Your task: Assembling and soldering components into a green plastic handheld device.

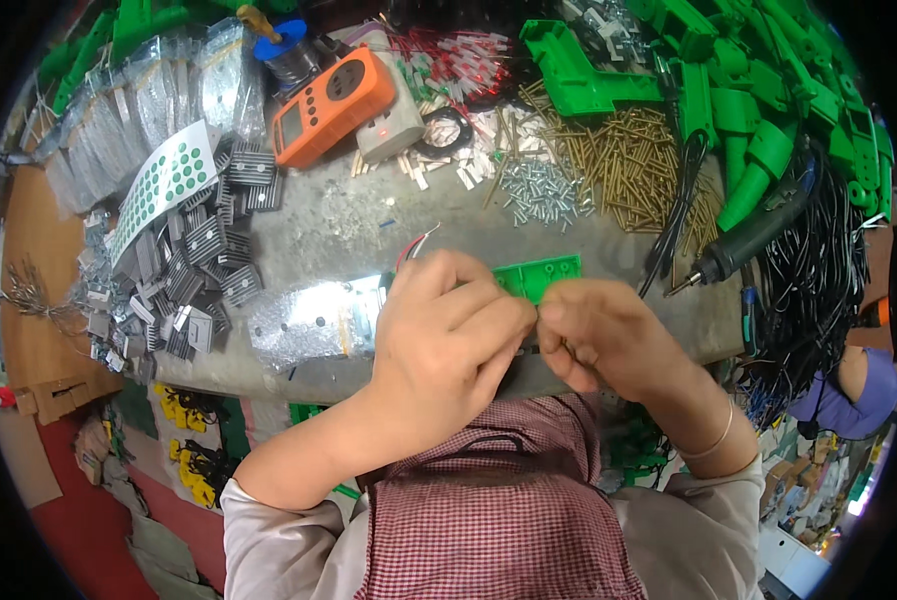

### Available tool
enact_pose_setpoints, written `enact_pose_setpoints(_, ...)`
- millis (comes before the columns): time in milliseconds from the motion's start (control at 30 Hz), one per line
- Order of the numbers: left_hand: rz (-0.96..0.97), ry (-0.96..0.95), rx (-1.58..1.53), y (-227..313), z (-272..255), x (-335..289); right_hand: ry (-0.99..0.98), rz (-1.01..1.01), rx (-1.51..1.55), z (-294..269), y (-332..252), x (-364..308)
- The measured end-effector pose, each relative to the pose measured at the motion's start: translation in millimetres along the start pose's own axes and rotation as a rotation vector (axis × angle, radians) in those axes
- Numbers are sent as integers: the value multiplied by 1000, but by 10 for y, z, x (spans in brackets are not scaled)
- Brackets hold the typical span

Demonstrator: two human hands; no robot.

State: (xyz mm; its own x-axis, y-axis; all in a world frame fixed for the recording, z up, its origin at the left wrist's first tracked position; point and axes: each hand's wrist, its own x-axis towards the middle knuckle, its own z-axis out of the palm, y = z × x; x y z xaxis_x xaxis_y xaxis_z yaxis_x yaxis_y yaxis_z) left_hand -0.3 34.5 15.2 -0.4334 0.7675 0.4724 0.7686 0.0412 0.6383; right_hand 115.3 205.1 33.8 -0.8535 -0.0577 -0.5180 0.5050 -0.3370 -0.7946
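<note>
In the middle of the frame, just above the checked apron, the left hand (448, 335) and right hand (608, 335) pinch together on a flat green plastic piece (538, 275), holding it close so its red and white wires (418, 243) stay put over the grey surface (368, 225).

The plate (538, 275) is green with small holes. The meter (330, 104) is orange, the screws (623, 165) brass, the heatsinks (208, 245) black and ribbed, the apron (503, 520) red-and-white checked.
</note>
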Motion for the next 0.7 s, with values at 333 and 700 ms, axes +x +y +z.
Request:
enact_pose_setpoints(333, -33, 49, -46, -2, 36, 5, 464, -1045, -1296, 42, 127, 19)
enact_pose_setpoints(700, -53, 7, 4, 37, -22, 11, 478, -842, -1140, 103, 114, -7)
